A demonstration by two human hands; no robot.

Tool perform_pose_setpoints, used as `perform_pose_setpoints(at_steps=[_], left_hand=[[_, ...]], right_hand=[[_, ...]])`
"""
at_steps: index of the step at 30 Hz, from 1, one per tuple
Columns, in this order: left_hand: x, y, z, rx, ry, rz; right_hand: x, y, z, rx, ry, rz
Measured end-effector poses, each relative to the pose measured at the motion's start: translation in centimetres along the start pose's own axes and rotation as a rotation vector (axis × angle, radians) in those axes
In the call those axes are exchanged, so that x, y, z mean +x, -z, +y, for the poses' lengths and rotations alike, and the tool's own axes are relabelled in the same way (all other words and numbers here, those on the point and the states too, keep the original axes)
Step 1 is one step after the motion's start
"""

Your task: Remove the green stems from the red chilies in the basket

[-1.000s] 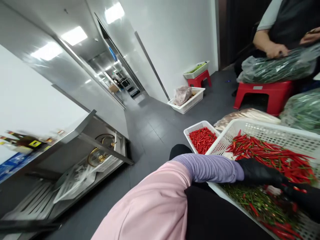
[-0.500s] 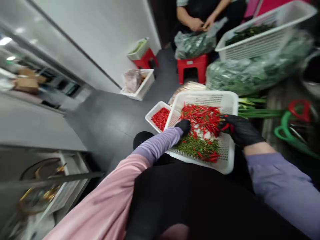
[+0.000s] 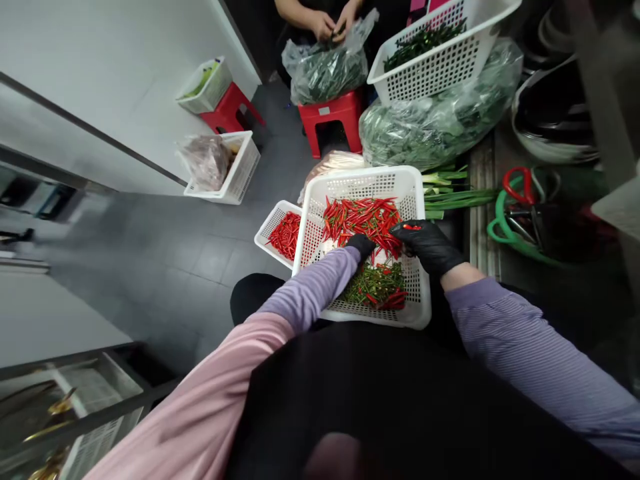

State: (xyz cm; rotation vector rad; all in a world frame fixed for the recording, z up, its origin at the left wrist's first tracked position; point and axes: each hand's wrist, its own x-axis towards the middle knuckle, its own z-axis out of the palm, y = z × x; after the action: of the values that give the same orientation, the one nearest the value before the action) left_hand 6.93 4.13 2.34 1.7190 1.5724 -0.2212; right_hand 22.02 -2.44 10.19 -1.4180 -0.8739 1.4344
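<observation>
One red chili [image 3: 412, 227] was held in the right hand [image 3: 425, 245]; the left hand's [image 3: 362, 245] grip could not be told. One large basket [image 3: 367, 177], mid-frame, was seen farther left than before, below two red stools [image 3: 340, 112].

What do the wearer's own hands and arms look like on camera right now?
The left hand and right hand are both black-gloved. On the left, a wrinkled lavender sleeve meets a pale pink sleeve higher up. On the right, a finely striped purple sleeve ends in a plainer cuff, with some bare wrist showing beyond it.
</observation>
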Motion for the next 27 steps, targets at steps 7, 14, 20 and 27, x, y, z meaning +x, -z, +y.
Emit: perform_pose_setpoints(at_steps=[7, 14, 20, 27], left_hand=[[-7.4, 4.9, 0.5, -0.528, -0.181, -0.086], [-9.5, 5.6, 1.6, 0.071, -0.326, 0.155], [-6.3, 4.6, -1.2, 0.616, -0.079, 0.214], [-1.0, 0.6, -1.5, 0.465, -0.026, 0.099]], right_hand=[[-0.5, -1.7, -0.1, -0.159, -0.090, -0.196], [-1.4, -2.3, -0.3, -0.189, -0.032, -0.306], [-0.8, -0.6, -0.2, -0.075, -0.035, -0.065], [-0.3, -0.3, -0.8, 0.239, -0.075, -0.076]])
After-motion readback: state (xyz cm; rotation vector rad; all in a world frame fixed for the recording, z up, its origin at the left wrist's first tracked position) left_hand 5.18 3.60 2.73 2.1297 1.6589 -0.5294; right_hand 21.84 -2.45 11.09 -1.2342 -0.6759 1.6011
